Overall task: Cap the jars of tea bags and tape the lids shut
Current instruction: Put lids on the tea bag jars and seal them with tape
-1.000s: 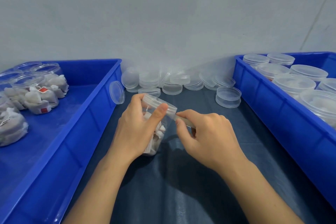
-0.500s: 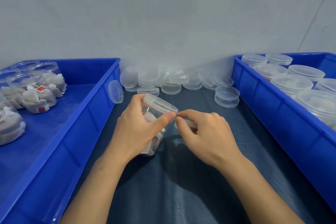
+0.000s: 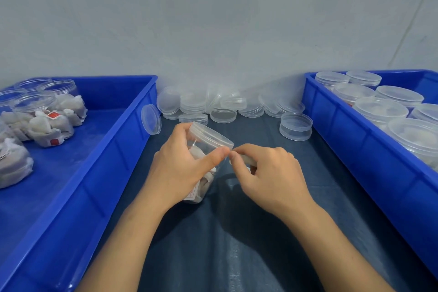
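Jar (image 3: 201, 173) of tea bags, clear plastic, capped with a clear lid (image 3: 211, 136), tilted with the lid leaning to the right, above the middle of the dark blue desk (image 3: 237, 256). Gripped around its body by the left hand (image 3: 180, 168), fingers curled behind, thumb stretched across the front up to the lid's lower rim. Met right at that rim by the right hand (image 3: 267, 175), thumb and forefinger pinched together tip to tip with the left thumb, other fingers curled around a small pale object, perhaps tape, too hidden to name for sure. Whether a strip is already on the lid, cannot tell.

Behind the jar, against the grey wall, a heap of loose clear lids (image 3: 222, 106), some flat, some on edge. One single lid (image 3: 151, 119) standing on edge against the left bin's wall. Two more lids stacked (image 3: 295, 127) just beside the right bin.

On the left, a blue bin (image 3: 99, 161) with open jars of tea bags (image 3: 45, 121) in its far left part. On the right, another blue bin (image 3: 369, 149) packed with capped jars (image 3: 379, 111).
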